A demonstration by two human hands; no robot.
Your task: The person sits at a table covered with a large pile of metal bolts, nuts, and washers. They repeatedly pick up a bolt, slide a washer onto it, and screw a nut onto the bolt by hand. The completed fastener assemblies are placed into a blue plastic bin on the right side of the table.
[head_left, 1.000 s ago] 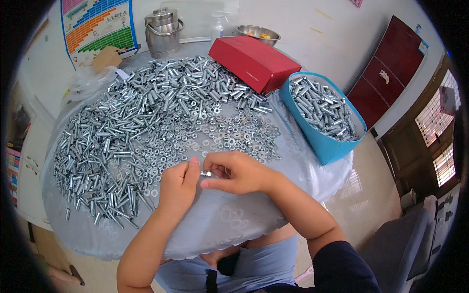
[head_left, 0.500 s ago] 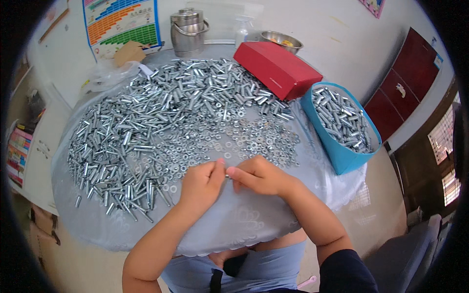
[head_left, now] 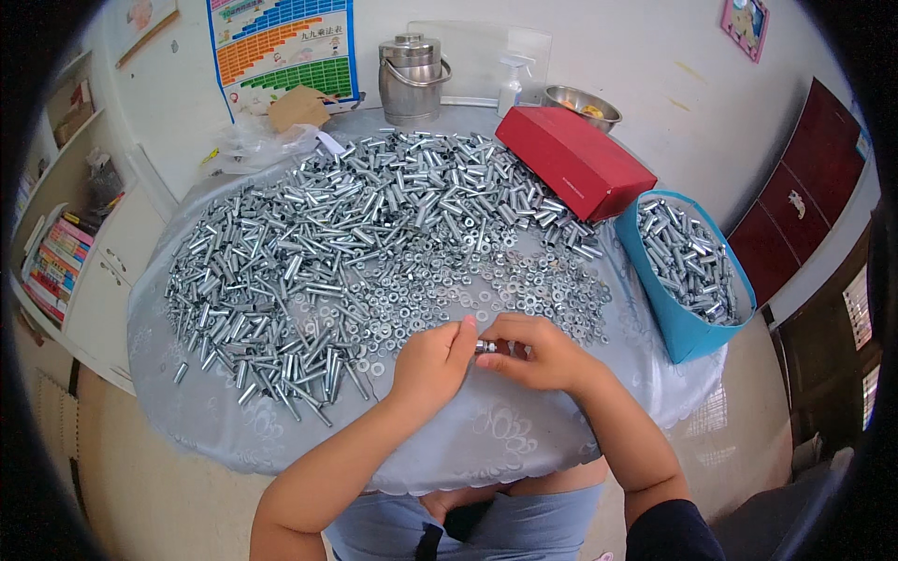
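Note:
Near the front of the table, my left hand (head_left: 432,365) is closed with thumb and fingers round a small silver metal bolt (head_left: 483,346), most of it hidden in the grip. My right hand (head_left: 543,353) curls round its exposed end from the right, thumb and fingertips close to its tip. Just beyond both hands lie loose washers and nuts (head_left: 453,285). Behind them and to the left spreads a large heap of metal sleeves and threaded rods (head_left: 309,224).
A blue bin (head_left: 670,309) full of assembled bolts stands at the right edge. Behind it sits a red box (head_left: 580,161). A steel pot (head_left: 410,82), a spray bottle (head_left: 510,89), a metal bowl (head_left: 608,110) and a plastic bag (head_left: 253,147) line the back of the cloth-covered table (head_left: 468,449).
The view has swung a little, so the scene sits further right and lower. My right hand's fingers have shifted, and more of the bolt's end shows between the hands.

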